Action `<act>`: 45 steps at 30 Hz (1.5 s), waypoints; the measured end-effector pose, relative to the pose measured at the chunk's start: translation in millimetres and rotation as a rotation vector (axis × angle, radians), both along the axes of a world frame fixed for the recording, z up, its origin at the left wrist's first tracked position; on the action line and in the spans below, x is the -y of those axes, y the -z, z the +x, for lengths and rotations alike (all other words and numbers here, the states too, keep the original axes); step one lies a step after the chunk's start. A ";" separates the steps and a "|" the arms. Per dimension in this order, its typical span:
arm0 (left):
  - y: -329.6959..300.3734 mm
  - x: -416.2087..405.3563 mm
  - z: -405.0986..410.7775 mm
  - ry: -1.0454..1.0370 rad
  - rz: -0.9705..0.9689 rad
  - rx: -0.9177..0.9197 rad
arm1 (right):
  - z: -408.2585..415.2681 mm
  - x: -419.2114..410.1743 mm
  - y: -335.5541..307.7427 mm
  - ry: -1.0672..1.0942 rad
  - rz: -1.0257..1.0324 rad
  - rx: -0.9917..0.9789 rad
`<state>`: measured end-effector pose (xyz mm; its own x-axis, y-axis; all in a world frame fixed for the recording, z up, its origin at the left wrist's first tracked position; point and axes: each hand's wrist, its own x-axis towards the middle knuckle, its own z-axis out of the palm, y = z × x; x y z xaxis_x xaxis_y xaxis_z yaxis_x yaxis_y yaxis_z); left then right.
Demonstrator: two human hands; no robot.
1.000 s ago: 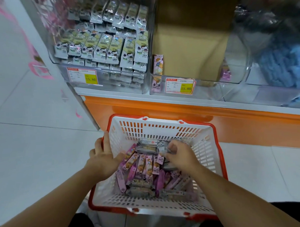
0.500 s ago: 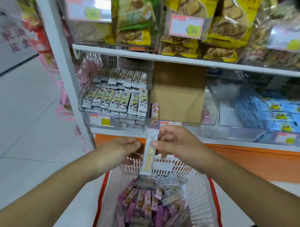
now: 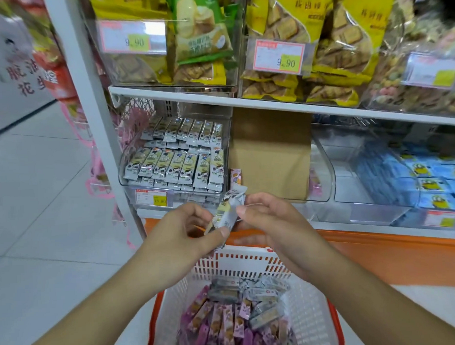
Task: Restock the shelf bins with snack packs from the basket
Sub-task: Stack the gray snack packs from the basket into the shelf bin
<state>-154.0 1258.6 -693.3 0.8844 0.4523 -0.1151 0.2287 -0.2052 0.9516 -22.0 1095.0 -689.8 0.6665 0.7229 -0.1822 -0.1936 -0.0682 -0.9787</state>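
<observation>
Both hands, left (image 3: 187, 233) and right (image 3: 272, 217), pinch one snack pack (image 3: 228, 213) above the basket (image 3: 250, 264); left bin (image 3: 174, 161) nearly full; basket holds many packs, so restocking is far from done

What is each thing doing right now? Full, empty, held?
Snack pack: held above the basket by both hands.
Left hand: pinching the pack's lower end.
Right hand: pinching its upper part.
Basket: holding many packs.
Left bin: nearly full of matching packs.
Middle bin: nearly empty, cardboard box inside.
</observation>
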 end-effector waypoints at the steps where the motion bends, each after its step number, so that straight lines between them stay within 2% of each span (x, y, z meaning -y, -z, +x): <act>1: 0.7 3.3 0.1 0.006 0.054 0.011 | -1.0 -1.8 1.0 -0.001 -0.005 -0.004; 4: 1.0 10.6 -0.1 0.017 0.152 0.024 | -0.4 -6.0 3.9 -0.003 0.009 -0.033; 8: -2.3 8.7 0.9 0.088 0.087 0.033 | 0.6 -10.9 2.0 0.027 0.047 -0.123; 11: -5.7 6.7 1.2 0.071 0.132 0.023 | -2.7 -15.7 1.0 0.071 0.098 -0.195; 15: -10.0 -6.3 0.8 0.008 0.120 0.054 | -1.6 -18.4 1.3 0.085 0.078 -0.157; 21: -19.8 -31.4 -3.5 -0.100 0.049 0.167 | 0.6 -15.3 -6.2 -0.027 0.039 -0.179; 25: -16.3 -31.6 -4.9 -0.172 0.160 0.187 | -5.6 -16.2 -1.8 -0.123 0.035 -0.187; 27: -15.6 -29.8 -4.7 -0.143 0.284 0.165 | -10.9 -18.1 -0.1 -0.129 0.008 -0.157; 31: -14.3 -23.3 -6.3 0.061 0.243 0.144 | -22.1 -23.9 0.6 -0.025 -0.016 -0.092; 34: -8.4 -22.0 -5.6 0.156 0.304 0.081 | -25.3 -26.8 1.6 0.013 -0.006 -0.075; 39: -1.1 -26.2 -2.2 0.080 0.405 0.081 | -25.9 -32.9 3.1 0.036 -0.007 -0.029; 42: -4.3 -29.4 -0.9 0.063 0.349 0.100 | -26.6 -35.3 5.0 0.032 -0.013 0.006; 45: -6.4 -39.2 4.3 0.085 0.351 0.098 | -25.8 -37.4 7.5 0.022 -0.008 -0.063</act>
